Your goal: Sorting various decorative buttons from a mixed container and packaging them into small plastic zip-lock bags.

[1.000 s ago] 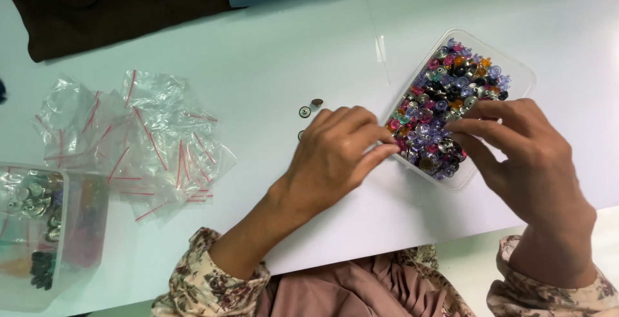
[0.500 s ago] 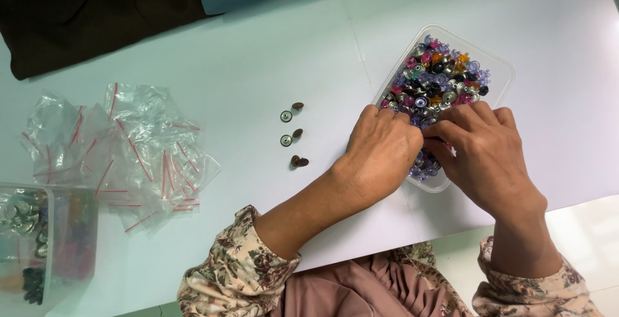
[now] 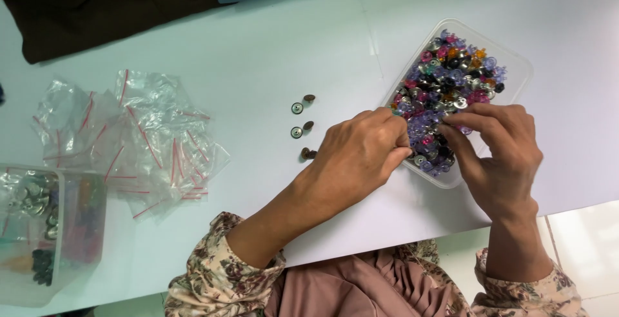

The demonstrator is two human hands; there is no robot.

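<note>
Near the counter's (image 3: 193, 46) right edge, both hands work inside a clear tray (image 3: 516, 65) heaped with small snap buttons (image 3: 445, 91) in many colours, too many to count. Left hand (image 3: 358, 159) and right hand (image 3: 500, 156) each pinch at pieces in the heap. Sorted out so far: three button pairs (image 3: 303, 130) in a column mid-counter. Empty zip bags (image 3: 138, 143) lie towards the left edge, beside a second tub (image 3: 84, 239).

left hand (image 3: 361, 156): knuckles up, fingers curled, pinching | right hand (image 3: 500, 152): fingers bent inward, fingertips near left's
</note>
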